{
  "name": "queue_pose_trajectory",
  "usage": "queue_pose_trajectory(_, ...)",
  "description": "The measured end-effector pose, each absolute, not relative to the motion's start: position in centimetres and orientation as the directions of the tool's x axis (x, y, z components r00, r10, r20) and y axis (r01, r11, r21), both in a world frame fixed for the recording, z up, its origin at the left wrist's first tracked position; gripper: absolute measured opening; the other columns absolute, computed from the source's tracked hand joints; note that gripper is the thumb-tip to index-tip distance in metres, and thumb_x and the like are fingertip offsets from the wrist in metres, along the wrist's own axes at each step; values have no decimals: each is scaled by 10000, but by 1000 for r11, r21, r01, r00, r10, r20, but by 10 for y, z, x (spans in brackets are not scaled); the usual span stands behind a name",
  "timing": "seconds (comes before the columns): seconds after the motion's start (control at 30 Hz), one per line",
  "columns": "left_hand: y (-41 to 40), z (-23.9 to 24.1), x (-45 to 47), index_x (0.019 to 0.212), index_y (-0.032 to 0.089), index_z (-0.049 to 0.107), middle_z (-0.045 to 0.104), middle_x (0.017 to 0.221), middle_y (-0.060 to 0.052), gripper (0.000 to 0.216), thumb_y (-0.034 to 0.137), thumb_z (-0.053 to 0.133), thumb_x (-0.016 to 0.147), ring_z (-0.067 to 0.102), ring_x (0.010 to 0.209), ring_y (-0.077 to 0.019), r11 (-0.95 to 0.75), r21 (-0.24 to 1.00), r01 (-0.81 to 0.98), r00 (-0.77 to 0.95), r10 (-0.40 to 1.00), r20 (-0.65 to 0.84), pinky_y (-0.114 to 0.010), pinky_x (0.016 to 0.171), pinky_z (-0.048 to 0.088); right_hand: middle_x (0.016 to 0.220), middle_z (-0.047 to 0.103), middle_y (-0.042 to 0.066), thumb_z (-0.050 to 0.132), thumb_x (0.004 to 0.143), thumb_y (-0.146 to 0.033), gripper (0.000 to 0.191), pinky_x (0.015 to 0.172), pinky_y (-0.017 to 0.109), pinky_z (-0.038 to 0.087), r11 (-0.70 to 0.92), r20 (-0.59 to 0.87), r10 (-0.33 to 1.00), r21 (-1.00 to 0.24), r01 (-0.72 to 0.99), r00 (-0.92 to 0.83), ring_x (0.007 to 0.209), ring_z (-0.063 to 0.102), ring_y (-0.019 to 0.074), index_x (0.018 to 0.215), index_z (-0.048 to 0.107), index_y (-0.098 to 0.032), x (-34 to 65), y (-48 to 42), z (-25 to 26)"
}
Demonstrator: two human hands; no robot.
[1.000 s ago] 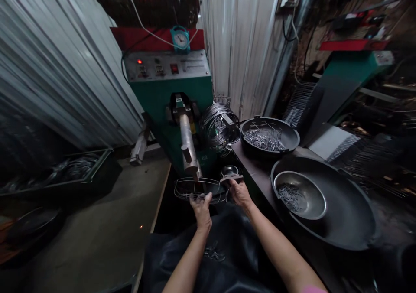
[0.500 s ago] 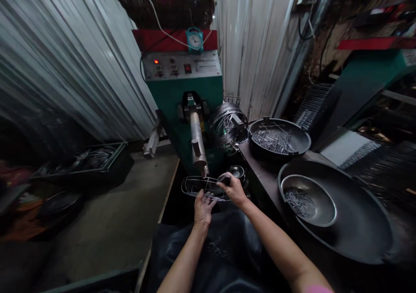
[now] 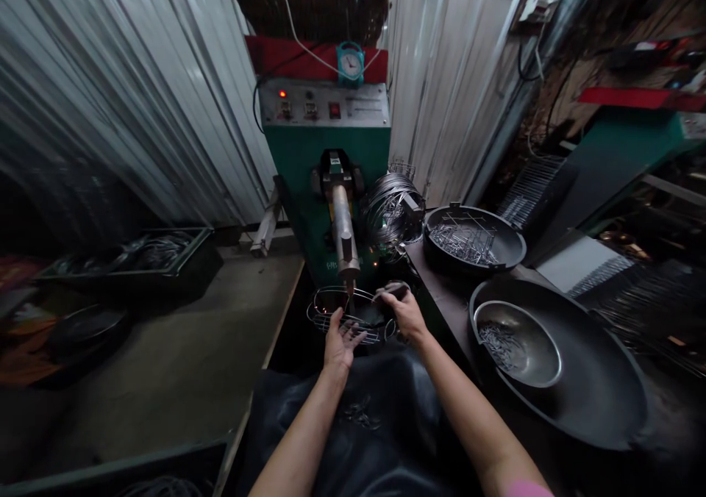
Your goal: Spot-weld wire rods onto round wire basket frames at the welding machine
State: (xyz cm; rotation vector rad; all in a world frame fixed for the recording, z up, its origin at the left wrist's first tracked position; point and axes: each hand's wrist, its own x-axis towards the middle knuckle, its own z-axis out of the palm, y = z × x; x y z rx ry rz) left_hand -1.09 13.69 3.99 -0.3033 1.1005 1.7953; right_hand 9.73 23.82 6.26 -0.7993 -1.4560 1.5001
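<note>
At rod tip (image 3: 351,285), wire frame (image 3: 371,331) lies crosswise. Left hand (image 3: 339,343) spread, near side; right hand (image 3: 407,313) pinches dark piece (image 3: 396,290) at right.

orange sparks (image 3: 324,310) now showing, apparently at the wire frame (image 3: 368,329)

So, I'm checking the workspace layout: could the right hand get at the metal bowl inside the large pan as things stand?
Probably yes, once the right hand puts down its dark block: the metal bowl sits uncovered in the large pan on that side, apparently within reach.
</note>
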Motion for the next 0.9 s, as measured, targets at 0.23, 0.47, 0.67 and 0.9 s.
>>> queue_pose_trajectory(0.23,138,47,-9,870,206,535,483,754,-11,248,394,586,716,531,674,-145,-124,544,-830,-506,578,-640,-525,788,471,787,662,20,716,625,-337,224,812,344,450,67,121,886,-989,-133,-447,781,598,180,752,602,-191,109,233,51)
queue_pose_trajectory(0.47,138,43,-12,866,208,512,487,768,-14,233,381,576,723,535,707,-153,-134,533,-835,-500,589,-635,-554,826,448,880,673,36,712,640,-366,294,846,369,457,-141,24,913,-919,-369,-407,843,622,196,847,582,-202,119,237,38)
queue_pose_trajectory(0.67,133,34,-15,894,161,507,516,803,-56,344,472,495,748,564,745,-183,-150,378,-913,-380,648,-660,-540,820,464,892,669,31,680,681,-385,261,840,370,464,-55,116,909,-919,-391,-400,852,624,198,846,564,-219,123,233,42)
queue_pose_trajectory(0.9,122,31,-23,939,127,494,550,764,-82,437,515,485,738,586,705,-209,-185,268,-945,-321,670,-669,-528,772,494,834,639,28,676,705,-325,164,751,304,467,253,268,789,-962,-106,-552,797,597,172,793,614,-203,112,221,65)
